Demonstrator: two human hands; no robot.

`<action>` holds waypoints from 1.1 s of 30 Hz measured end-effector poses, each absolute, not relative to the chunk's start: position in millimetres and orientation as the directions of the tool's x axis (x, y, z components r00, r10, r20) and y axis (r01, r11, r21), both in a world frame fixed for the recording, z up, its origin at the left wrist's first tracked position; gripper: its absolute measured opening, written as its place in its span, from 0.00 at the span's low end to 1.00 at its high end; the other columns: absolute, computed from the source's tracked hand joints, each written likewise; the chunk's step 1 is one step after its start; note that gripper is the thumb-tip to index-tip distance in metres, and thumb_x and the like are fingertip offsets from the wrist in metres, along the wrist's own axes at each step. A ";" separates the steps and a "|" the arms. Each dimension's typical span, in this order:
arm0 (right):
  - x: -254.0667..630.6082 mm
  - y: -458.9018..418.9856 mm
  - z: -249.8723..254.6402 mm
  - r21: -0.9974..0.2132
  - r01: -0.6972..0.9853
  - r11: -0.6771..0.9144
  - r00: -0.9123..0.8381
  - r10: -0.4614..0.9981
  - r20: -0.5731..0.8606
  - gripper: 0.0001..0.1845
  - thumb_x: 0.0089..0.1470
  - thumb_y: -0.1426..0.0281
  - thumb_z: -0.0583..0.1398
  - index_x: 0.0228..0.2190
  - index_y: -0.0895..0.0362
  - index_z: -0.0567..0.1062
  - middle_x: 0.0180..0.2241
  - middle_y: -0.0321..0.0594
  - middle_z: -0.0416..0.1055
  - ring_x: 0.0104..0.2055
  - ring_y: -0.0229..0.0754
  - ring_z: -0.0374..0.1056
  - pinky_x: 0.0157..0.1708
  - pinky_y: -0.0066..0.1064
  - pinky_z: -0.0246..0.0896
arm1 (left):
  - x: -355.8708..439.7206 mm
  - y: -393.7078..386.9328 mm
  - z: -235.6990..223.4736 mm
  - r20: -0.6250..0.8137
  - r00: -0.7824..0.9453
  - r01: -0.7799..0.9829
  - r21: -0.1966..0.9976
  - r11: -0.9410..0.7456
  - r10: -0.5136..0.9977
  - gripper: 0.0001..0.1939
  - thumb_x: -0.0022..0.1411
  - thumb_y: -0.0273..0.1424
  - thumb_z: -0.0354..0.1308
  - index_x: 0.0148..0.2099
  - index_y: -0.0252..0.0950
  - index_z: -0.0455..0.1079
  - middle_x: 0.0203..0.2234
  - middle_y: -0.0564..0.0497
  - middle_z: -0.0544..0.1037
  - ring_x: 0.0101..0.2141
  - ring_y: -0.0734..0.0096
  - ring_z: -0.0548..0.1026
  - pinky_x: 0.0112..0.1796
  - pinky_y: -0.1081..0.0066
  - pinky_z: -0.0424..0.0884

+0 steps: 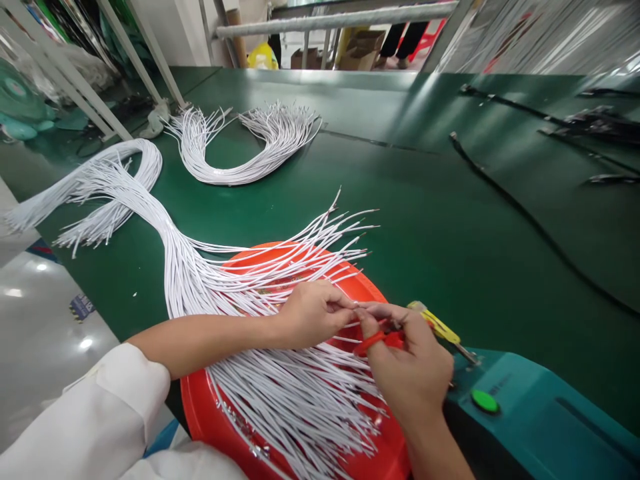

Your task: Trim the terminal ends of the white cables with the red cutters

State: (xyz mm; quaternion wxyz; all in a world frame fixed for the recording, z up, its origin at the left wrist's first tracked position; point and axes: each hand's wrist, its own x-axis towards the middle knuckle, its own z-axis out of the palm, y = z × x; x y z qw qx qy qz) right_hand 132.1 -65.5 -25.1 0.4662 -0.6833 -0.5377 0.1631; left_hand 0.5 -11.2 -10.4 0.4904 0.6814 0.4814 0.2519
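Note:
My left hand [313, 312] is closed in a pinch on a thin white wire, its fingertips meeting those of my right hand. My right hand [407, 363] is closed too, pinching the same wire end, with a red loop [377, 341] across its fingers and a yellow-handled tool [440, 327] poking out beyond it. Both hands hover over a red round basin [210, 413] that holds a fan of many white wires [280, 393]. A long bundle of the same wires [150, 220] runs from the basin up and left across the green table.
Another U-shaped bundle of white wires [235, 170] lies farther back on the green table [440, 227]. A teal machine [530, 413] with a green button [484, 401] stands at the lower right. Black cables [525, 213] cross the right side. Metal frame legs [120, 73] rise at back left.

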 end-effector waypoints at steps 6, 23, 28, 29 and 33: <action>132.5 -63.1 -34.5 -0.930 0.367 -0.001 0.435 0.884 0.171 0.06 0.47 0.68 0.61 0.26 0.55 0.68 0.27 0.37 0.73 0.29 0.39 0.70 0.29 0.29 0.65 | 2.8 -9.4 -13.5 -0.314 0.374 0.233 0.943 0.239 0.873 0.11 0.53 0.35 0.60 0.31 0.30 0.72 0.18 0.55 0.69 0.19 0.82 0.62 0.21 0.78 0.59; 134.6 -63.1 -36.9 -0.959 0.283 0.020 0.390 0.911 0.134 0.05 0.48 0.70 0.60 0.28 0.55 0.67 0.31 0.38 0.71 0.34 0.39 0.69 0.32 0.31 0.66 | 2.3 -9.9 -17.0 -0.301 0.436 0.269 0.943 0.196 0.848 0.08 0.53 0.31 0.59 0.32 0.30 0.74 0.23 0.52 0.72 0.23 0.80 0.65 0.25 0.78 0.61; 137.2 -60.8 -33.1 -0.912 0.411 0.010 0.376 0.909 0.179 0.04 0.48 0.70 0.59 0.28 0.54 0.67 0.29 0.37 0.71 0.32 0.38 0.69 0.33 0.31 0.65 | 0.7 -7.0 -10.8 -0.307 0.497 0.290 0.940 0.178 0.811 0.09 0.56 0.30 0.56 0.32 0.29 0.74 0.18 0.55 0.68 0.20 0.82 0.61 0.23 0.79 0.58; 138.3 -60.3 -32.8 -0.913 0.407 0.018 0.367 0.912 0.182 0.04 0.48 0.70 0.59 0.28 0.54 0.67 0.29 0.36 0.71 0.32 0.38 0.69 0.33 0.30 0.65 | -0.1 -6.0 -10.0 -0.304 0.520 0.288 0.942 0.172 0.798 0.09 0.57 0.30 0.55 0.32 0.29 0.73 0.18 0.55 0.68 0.20 0.82 0.61 0.23 0.79 0.58; 144.0 -58.7 -35.6 -0.961 0.276 0.010 0.300 0.949 0.096 0.05 0.48 0.68 0.60 0.29 0.54 0.67 0.29 0.36 0.71 0.30 0.38 0.68 0.30 0.30 0.66 | -3.1 -2.6 -10.7 -0.338 0.620 0.296 0.937 0.188 0.708 0.10 0.58 0.30 0.54 0.31 0.29 0.73 0.18 0.55 0.69 0.18 0.82 0.62 0.22 0.79 0.59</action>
